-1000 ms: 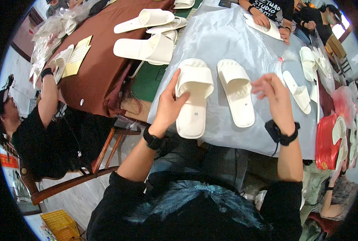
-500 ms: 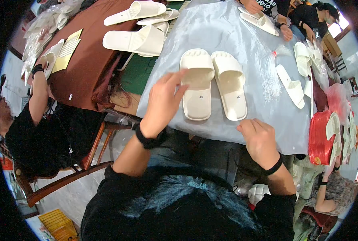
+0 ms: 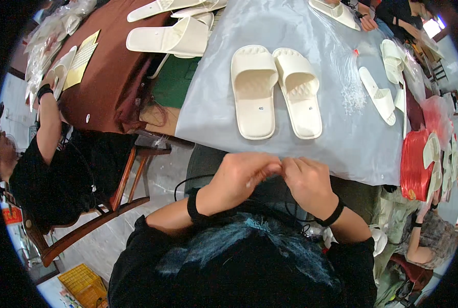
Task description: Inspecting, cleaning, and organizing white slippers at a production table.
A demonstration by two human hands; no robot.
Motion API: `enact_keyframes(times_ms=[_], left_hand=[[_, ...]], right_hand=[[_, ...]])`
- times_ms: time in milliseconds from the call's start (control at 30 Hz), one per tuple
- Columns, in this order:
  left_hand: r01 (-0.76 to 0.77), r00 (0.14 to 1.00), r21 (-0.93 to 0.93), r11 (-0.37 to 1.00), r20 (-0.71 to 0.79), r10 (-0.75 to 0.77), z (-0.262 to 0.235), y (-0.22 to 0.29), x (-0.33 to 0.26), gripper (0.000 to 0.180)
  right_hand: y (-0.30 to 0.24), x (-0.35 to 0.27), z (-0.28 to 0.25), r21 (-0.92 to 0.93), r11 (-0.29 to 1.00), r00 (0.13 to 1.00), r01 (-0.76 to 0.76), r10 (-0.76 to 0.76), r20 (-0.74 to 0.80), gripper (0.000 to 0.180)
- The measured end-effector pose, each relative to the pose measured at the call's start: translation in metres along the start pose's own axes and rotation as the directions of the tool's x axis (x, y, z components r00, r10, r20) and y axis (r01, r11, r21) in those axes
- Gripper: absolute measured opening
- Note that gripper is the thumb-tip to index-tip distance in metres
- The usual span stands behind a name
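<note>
My left hand (image 3: 243, 177) and my right hand (image 3: 308, 186) meet fingertip to fingertip in front of the table's near edge. Both are closed in a pinch, and whatever lies between the fingers is hidden or too small to make out. Just beyond them a pair of cream slide slippers lies side by side on the grey covered table (image 3: 213, 120), toe ends away from me. The left slipper (image 3: 256, 120) points nearly straight ahead, while the right slipper (image 3: 305, 117) is slightly angled. Neither hand touches them.
A bundle of clear plastic strands (image 3: 353, 95) lies right of the pair. More cream slippers rest on the brown-covered table (image 3: 106, 61) and at the right (image 3: 379, 97). Co-workers sit left and right. A wooden chair (image 3: 95, 223) and yellow crate (image 3: 82, 285) stand at left.
My left hand has left the left slipper and come back toward me. My right hand has moved left and nearer, and the two now meet. The view has shifted slightly; the slippers stay on the table.
</note>
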State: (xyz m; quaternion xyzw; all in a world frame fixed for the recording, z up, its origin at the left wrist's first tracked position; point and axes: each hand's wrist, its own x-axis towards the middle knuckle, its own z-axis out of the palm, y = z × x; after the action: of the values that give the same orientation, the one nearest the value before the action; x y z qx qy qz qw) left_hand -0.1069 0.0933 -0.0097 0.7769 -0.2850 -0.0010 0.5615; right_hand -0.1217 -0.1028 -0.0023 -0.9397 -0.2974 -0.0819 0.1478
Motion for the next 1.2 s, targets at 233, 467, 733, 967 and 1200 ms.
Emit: enact_keyframes(times_ms=[233, 467, 733, 967, 1200], left_hand=[[0.544, 0.831, -0.476, 0.691, 0.196, -0.520, -0.027, -0.018, 0.004, 0.029], [0.656, 0.749, -0.581, 0.482, 0.423, -0.510, -0.032, -0.027, 0.013, 0.042], [0.664, 0.739, -0.628, 0.405, 0.472, -0.480, -0.033, -0.027, 0.029, 0.045], [0.675, 0.736, -0.598, 0.432, 0.502, -0.454, -0.026, -0.032, 0.026, 0.051], [0.635, 0.765, -0.532, 0.560, 0.536, -0.357, -0.016, -0.015, 0.017, 0.056]], right_hand=[[-0.005, 0.000, -0.006, 0.141, 0.990, 0.999, -0.010, 0.015, -0.035, 0.019], [-0.016, 0.005, -0.016, 0.172, 0.985, 0.998, 0.030, -0.022, -0.052, 0.022], [-0.011, 0.012, -0.019, 0.136, 0.989, 0.990, 0.056, -0.038, -0.134, 0.022], [-0.019, 0.011, -0.019, 0.133, 0.988, 0.989, 0.080, -0.062, -0.134, 0.022], [-0.023, 0.012, -0.013, 0.136, 0.986, 0.980, 0.098, -0.071, -0.187, 0.021]])
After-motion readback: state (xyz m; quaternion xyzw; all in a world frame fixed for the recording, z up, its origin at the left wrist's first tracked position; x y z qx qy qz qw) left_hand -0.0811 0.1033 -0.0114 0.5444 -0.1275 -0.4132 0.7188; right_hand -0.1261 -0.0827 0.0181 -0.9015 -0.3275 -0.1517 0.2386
